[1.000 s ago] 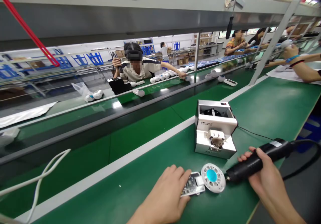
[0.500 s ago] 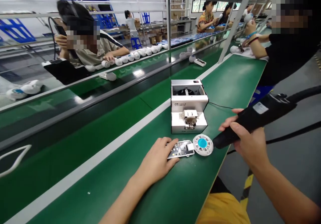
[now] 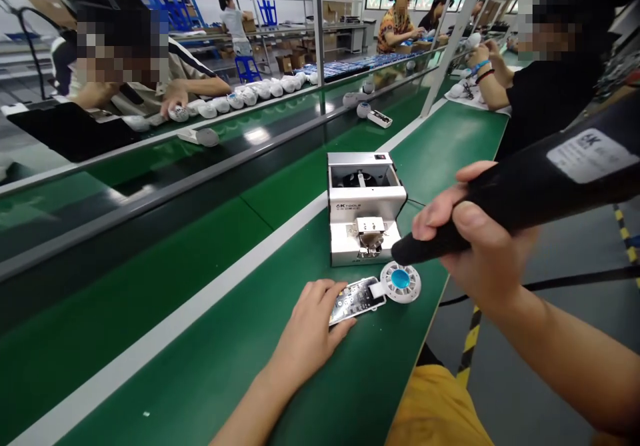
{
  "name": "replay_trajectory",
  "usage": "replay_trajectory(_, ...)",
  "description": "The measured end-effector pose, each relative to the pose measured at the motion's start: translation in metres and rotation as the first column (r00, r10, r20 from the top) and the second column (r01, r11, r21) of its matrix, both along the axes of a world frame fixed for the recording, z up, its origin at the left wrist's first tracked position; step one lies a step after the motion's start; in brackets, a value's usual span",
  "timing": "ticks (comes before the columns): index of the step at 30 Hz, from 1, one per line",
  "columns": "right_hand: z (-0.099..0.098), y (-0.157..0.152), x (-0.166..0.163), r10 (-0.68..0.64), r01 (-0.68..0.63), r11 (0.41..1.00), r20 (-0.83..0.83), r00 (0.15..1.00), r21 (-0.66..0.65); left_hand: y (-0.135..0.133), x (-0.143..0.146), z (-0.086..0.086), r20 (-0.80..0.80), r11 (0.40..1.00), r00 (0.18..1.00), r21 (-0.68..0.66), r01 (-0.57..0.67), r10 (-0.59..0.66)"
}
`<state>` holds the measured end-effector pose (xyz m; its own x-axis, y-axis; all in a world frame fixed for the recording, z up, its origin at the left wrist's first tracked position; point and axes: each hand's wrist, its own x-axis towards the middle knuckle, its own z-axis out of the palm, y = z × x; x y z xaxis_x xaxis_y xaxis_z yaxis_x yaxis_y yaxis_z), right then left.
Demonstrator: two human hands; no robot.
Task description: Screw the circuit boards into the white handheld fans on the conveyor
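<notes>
My left hand [image 3: 311, 319] is closed around the near end of a handheld fan [image 3: 359, 299], holding it on the green worktop. The fan's housing lies with its circuit board exposed, and its round white head with a blue centre [image 3: 400, 279] points away from that hand. Above the worktop's right edge, my right hand [image 3: 483, 249] grips a black electric screwdriver [image 3: 530, 183]. The screwdriver is tilted, its nose close to the front of a silver screw feeder [image 3: 367, 201] and just above the fan head. Its bit cannot be made out.
A conveyor belt [image 3: 200, 239] runs along the left, with several fan parts [image 3: 380, 119] on it. Across it, a person [image 3: 145, 93] handles white round pieces. Another person in black [image 3: 555, 93] works at the right. A cable [image 3: 560, 278] hangs beside the worktop.
My right hand has raised the screwdriver and moved it left, from beside the fan head to the screw feeder's front. My left hand stays on the fan. The view has shifted slightly.
</notes>
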<state>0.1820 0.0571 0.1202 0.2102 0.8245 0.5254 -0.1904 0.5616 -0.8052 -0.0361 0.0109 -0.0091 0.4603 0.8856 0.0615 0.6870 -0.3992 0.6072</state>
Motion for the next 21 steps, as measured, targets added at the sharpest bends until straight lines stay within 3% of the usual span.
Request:
replay_trajectory(14, -0.004, 0.027, -0.029, -0.034, 0.032, 0.998, 0.049, 0.998, 0.057, 0.0, 0.002, 0.0, 0.068, 1.0, 0.998, 0.022, -0.002, 0.0)
replay_trajectory(17, -0.003, 0.02, -0.028, 0.007, -0.009, 0.999, 0.08, 0.997, 0.033, 0.001, 0.003, -0.001, 0.065, 1.0, 0.998, 0.024, -0.002, 0.001)
replay_trajectory(21, -0.009, -0.001, -0.023, 0.164, -0.16, 0.986, 0.101, 0.981, -0.041, 0.001, 0.004, -0.002, 0.057, 1.0, 0.998, 0.029, -0.006, 0.004)
